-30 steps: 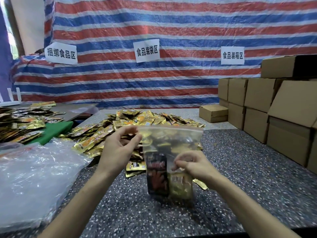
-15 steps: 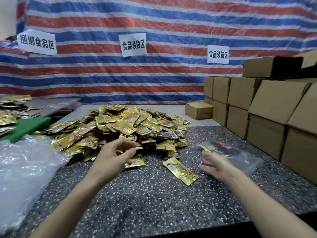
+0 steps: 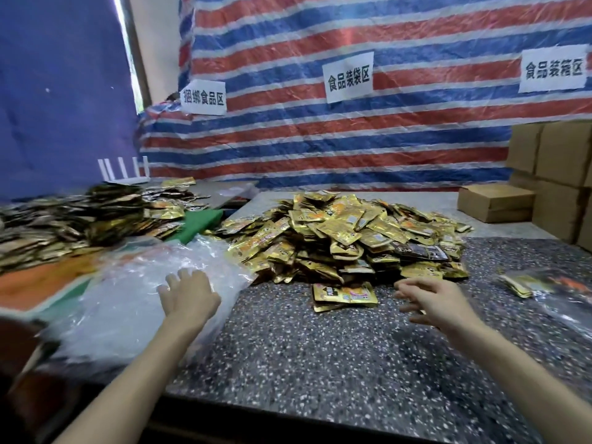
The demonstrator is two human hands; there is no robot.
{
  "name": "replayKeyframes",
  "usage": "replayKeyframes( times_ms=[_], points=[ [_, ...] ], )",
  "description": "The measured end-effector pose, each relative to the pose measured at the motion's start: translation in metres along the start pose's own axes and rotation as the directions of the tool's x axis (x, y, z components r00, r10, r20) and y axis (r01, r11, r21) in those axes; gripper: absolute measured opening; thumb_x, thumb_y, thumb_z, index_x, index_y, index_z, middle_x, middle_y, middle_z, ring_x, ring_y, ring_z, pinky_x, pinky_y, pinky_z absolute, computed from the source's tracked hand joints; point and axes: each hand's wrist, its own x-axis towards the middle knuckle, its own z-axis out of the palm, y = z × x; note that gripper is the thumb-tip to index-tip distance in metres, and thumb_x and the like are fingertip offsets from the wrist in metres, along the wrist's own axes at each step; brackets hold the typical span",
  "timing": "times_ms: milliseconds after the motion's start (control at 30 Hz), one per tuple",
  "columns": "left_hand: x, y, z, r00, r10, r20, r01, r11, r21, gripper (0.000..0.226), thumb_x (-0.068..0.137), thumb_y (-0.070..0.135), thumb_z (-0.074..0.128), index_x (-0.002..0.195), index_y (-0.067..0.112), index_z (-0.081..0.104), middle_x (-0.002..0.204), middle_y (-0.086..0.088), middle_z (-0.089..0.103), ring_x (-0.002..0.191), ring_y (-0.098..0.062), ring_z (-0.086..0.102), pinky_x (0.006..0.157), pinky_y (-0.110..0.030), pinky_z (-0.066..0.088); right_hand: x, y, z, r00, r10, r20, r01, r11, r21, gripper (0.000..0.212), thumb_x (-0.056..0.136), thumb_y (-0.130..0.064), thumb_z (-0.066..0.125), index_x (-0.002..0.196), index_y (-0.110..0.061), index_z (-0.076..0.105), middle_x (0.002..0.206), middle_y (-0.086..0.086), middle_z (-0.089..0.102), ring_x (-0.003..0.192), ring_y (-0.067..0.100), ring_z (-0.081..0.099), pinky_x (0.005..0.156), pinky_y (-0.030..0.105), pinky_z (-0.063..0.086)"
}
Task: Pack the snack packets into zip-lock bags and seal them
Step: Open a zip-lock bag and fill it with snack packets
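Over the clear bag stack [image 3: 128,302], left hand [image 3: 187,296] is held flat, fingers spread, nothing grasped; right hand [image 3: 439,302] is relaxed, empty. Snack packets [image 3: 346,232] are heaped just beyond both hands; filled zip-lock bag [image 3: 544,285] is seen right of the right hand.

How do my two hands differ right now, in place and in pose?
The left hand is over the heap of clear plastic bags; the right hand hovers over the bare speckled table. The left hand's fingers are stretched straight, the right hand's loosely curled. Both hold nothing.
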Motion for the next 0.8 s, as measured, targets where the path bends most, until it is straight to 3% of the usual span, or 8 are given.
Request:
replayKeyframes(
  times_ms=[67,167,367,433,567,667,733,800],
  points=[
    [0.004,-0.016,0.007,0.999,-0.034,0.020,0.033,0.999,0.040,0.005,0.088,0.019,0.055,0.094,0.018,0.055,0.114,-0.007,0.061,0.111,-0.029,0.053,0.091,-0.038,0.039,-0.001,-0.002,0.009,0.999,-0.033,0.032,0.033,0.999,-0.002,0.008,0.094,-0.014,0.066,0.096,-0.014,0.074,0.089,0.003,0.078,0.074,0.019,0.071,0.056,0.026,0.054],
    [0.006,-0.026,0.007,0.996,-0.044,-0.081,0.040,0.998,-0.053,0.011,0.082,0.004,0.051,0.076,0.014,0.051,0.078,-0.004,0.060,0.079,-0.027,0.058,0.071,-0.034,0.039,-0.003,-0.006,0.017,0.996,-0.058,0.068,0.059,0.998,-0.005,0.009,0.094,-0.011,0.065,0.095,-0.013,0.074,0.088,0.003,0.078,0.072,0.018,0.071,0.058,0.027,0.056],
    [0.001,-0.009,-0.032,0.957,-0.100,-0.271,0.012,0.952,-0.307,0.020,0.097,0.012,0.047,0.090,0.008,0.066,0.092,-0.017,0.064,0.082,-0.036,0.056,0.073,-0.038,0.033,-0.008,-0.014,0.018,0.989,-0.102,0.105,0.102,0.995,0.005,0.010,0.095,-0.013,0.065,0.095,-0.013,0.075,0.090,0.005,0.078,0.072,0.017,0.070,0.062,0.029,0.055],
    [-0.012,0.008,-0.049,0.920,-0.045,-0.389,-0.083,0.948,-0.306,0.023,0.098,0.009,0.047,0.087,0.010,0.068,0.079,-0.012,0.058,0.074,-0.033,0.052,0.070,-0.039,0.034,-0.012,-0.020,0.020,0.984,-0.119,0.134,0.115,0.993,0.038,0.015,0.092,-0.023,0.068,0.097,-0.011,0.075,0.092,0.007,0.077,0.072,0.016,0.070,0.063,0.030,0.054],
    [-0.053,0.050,-0.069,0.753,0.233,-0.615,-0.490,0.822,-0.289,0.023,0.100,0.010,0.052,0.084,0.015,0.067,0.075,-0.009,0.064,0.066,-0.024,0.053,0.067,-0.038,0.042,-0.024,-0.040,0.026,0.966,-0.115,0.232,0.086,0.987,0.132,0.065,0.070,-0.064,0.066,0.103,-0.009,0.072,0.096,0.010,0.077,0.077,0.018,0.071,0.064,0.030,0.056],
    [-0.083,0.077,-0.063,0.588,0.561,-0.583,-0.771,0.606,-0.194,0.015,0.097,0.011,0.058,0.090,0.021,0.067,0.097,-0.003,0.072,0.083,-0.022,0.063,0.089,-0.042,0.050,-0.032,-0.058,0.029,0.942,-0.071,0.328,0.020,0.987,0.157,0.085,0.070,-0.083,0.061,0.112,-0.008,0.067,0.100,0.012,0.076,0.082,0.024,0.072,0.066,0.036,0.057],
    [-0.099,0.091,-0.049,0.470,0.701,-0.537,-0.863,0.493,-0.112,0.017,0.097,0.013,0.060,0.111,0.016,0.070,0.122,-0.001,0.070,0.108,-0.019,0.065,0.104,-0.038,0.043,-0.035,-0.067,0.028,0.935,-0.059,0.350,0.001,0.986,0.164,0.076,0.073,-0.075,0.064,0.113,-0.010,0.067,0.102,0.013,0.076,0.087,0.028,0.073,0.072,0.042,0.060],
    [-0.110,0.100,-0.032,0.393,0.770,-0.502,-0.908,0.412,-0.079,0.026,0.096,0.014,0.063,0.120,0.018,0.068,0.129,0.004,0.067,0.117,-0.013,0.063,0.106,-0.033,0.038,-0.038,-0.070,0.022,0.938,-0.067,0.341,0.019,0.990,0.142,0.047,0.086,-0.048,0.071,0.110,-0.007,0.069,0.102,0.013,0.076,0.090,0.032,0.074,0.076,0.044,0.060]
  ],
)
